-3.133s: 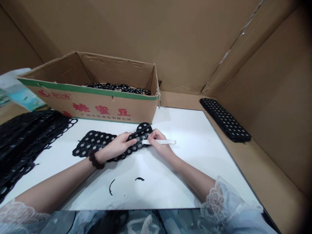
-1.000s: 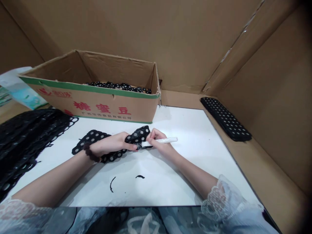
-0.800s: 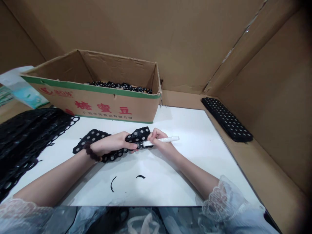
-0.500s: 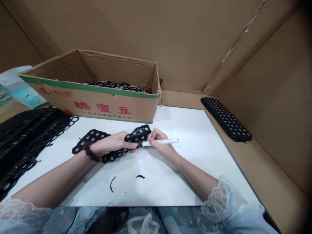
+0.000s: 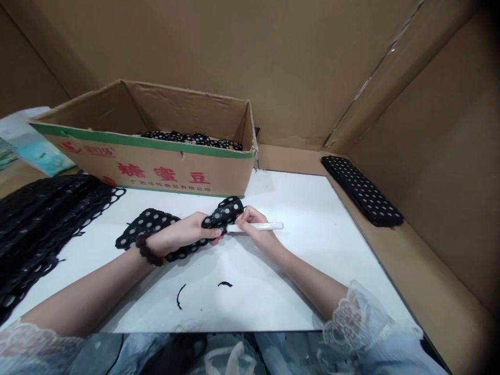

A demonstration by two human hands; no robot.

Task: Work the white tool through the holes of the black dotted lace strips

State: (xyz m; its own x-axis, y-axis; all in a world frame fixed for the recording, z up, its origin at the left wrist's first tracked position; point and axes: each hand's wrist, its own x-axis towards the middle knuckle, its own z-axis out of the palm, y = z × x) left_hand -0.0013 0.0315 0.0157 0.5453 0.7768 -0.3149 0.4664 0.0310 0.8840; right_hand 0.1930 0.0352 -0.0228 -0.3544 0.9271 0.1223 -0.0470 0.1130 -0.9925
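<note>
A black perforated sheet (image 5: 150, 225) with round holes lies on the white tabletop (image 5: 312, 219). My left hand (image 5: 183, 235) grips its right end and bends it up off the table, fingers closed round it. My right hand (image 5: 251, 224) pinches a slim white tool (image 5: 265, 226) like a pen, its tip against the lifted end of the sheet. A dark band sits on my left wrist.
An open cardboard box (image 5: 156, 166) with black parts inside stands behind the hands. A heap of black perforated sheets (image 5: 42, 219) lies at the left. A black perforated strip (image 5: 361, 190) rests at the right by the cardboard wall. Two black scraps (image 5: 224, 284) lie near me.
My left hand has curled the sheet's right end higher and more rolled than before. The white tool stays at that end, shifted only slightly.
</note>
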